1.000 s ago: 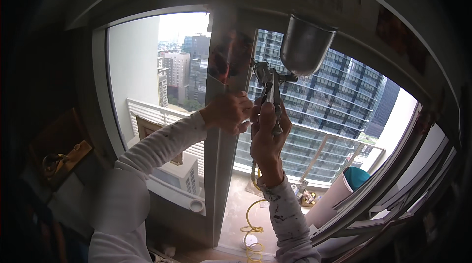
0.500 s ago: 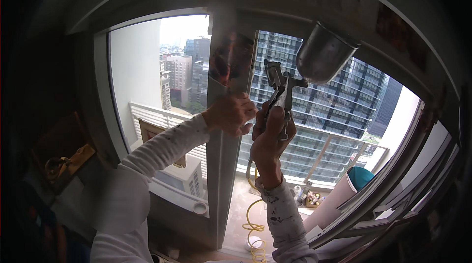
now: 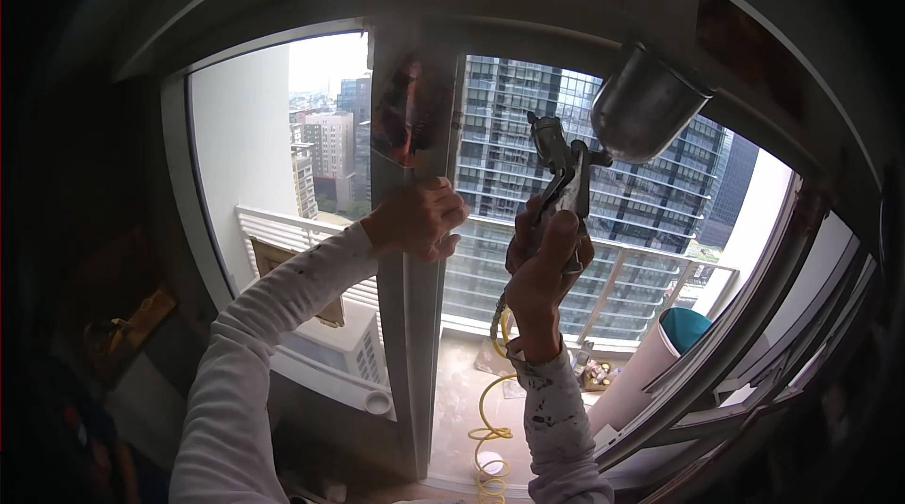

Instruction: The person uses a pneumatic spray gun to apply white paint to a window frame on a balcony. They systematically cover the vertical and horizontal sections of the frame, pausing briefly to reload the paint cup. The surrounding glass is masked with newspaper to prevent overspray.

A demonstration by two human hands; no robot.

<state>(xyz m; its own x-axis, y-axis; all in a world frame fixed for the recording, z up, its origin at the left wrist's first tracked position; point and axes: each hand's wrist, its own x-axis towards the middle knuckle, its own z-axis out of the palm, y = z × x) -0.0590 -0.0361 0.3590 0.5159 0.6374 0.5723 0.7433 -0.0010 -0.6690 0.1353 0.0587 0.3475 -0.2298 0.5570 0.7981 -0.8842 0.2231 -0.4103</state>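
My right hand (image 3: 549,264) is wrapped round the handle of a spray gun (image 3: 563,179), held upright in front of the open balcony doorway. A rounded metal cup (image 3: 649,103) sits at the gun's top right. From below the handle a yellow coiled air hose (image 3: 492,432) hangs down to the floor. My left hand (image 3: 418,219) is at the grey frame post (image 3: 407,315), its fingers curled closed; what they hold, if anything, is hidden. Just above it, a dark reddish printed sheet (image 3: 412,117) covers part of the post.
Behind the post runs a balcony railing (image 3: 650,268). An outdoor air-conditioner unit (image 3: 353,339) stands beyond the left window. At right are a tall pale cylinder with a teal inside (image 3: 650,363) and folded door panels (image 3: 754,400). A white round container (image 3: 488,464) sits by the hose.
My right hand and the spray gun have moved right, away from the post and my left hand. The view has shifted slightly; my left hand stays at the post.
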